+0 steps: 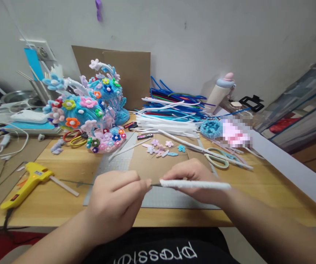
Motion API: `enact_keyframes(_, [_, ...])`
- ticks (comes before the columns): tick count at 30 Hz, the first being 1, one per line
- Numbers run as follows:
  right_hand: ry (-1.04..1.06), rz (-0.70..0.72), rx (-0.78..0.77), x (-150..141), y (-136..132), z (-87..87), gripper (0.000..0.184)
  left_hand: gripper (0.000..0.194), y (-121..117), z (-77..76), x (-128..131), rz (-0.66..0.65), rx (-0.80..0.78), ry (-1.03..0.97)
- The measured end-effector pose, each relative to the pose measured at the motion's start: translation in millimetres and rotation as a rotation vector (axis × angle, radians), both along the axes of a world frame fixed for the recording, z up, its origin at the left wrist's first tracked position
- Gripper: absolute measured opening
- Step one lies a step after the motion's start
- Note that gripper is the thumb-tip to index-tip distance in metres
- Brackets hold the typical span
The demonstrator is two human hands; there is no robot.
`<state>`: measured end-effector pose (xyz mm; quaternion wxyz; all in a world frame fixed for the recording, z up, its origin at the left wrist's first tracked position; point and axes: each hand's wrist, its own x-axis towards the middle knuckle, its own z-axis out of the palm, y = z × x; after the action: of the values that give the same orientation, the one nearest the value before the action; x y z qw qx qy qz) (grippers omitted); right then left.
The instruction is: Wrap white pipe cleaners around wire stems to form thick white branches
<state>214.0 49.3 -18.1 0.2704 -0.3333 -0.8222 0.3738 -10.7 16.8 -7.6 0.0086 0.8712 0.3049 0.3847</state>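
white fuzzy stem (202, 184), straight, plush, held nearly level above wooden desk's (50, 214) front edge; thin dark wire (155, 185) at its left end. left hand (116, 200) pinched closed on wire, knuckles up. right hand (192, 179) closed on stem's left end, fingers curled behind. forearms (69, 231) angled inward.

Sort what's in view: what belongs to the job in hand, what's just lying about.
Job in hand:
dark wire, in the left hand
fuzzy white strip, in the right hand
perhaps the untouched yellow glue gun

Seemingly just lying about:
bottle
black claw clip
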Motion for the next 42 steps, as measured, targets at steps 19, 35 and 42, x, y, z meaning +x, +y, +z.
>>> enact_keyframes(19, [0.031, 0.056, 0.184, 9, 10, 28.3, 0.011, 0.017, -8, 5.9, 4, -0.13, 0.023, 0.116])
enact_keyframes(35, [-0.217, -0.127, 0.741, -3, -38, 11.0, 0.015, 0.012, 4, -5.8, 7, 0.164, 0.165, 0.205])
enact_keyframes(42, [-0.061, 0.04, 0.283, 10, 3, 36.9, 0.008, 0.015, -9, 0.1, 9, -0.153, 0.083, 0.108])
